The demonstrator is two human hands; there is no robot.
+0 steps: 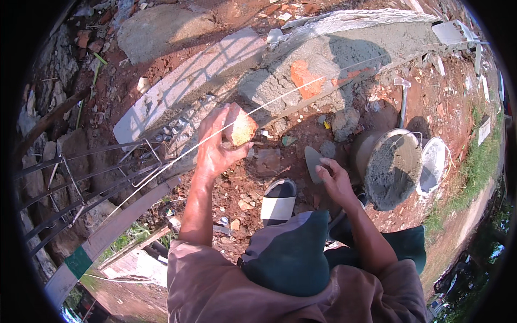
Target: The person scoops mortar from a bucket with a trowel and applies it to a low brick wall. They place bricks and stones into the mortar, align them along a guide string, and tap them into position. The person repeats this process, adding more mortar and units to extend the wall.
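Observation:
My left hand [211, 141] grips a broken orange brick [242, 126] at the end of a low wall, with its fingers behind the piece and the thumb at its near side. A taut white string [280, 101] crosses in front of the brick. Grey wet mortar [274, 81] coats the wall beside it, and an orange brick face [306, 79] shows through. Lower right of the brick, my right hand [336, 180] is closed on a trowel, its grey blade [312, 164] pointing up and left; the palm hides the handle.
A bucket of mortar [393, 169] stands to my right, with a white pail [432, 164] beside it. Beyond them lies a long-handled tool [404, 102]. A rebar cage [64, 183] juts in from the left, near a wooden board [129, 218]. Rubble covers the red soil.

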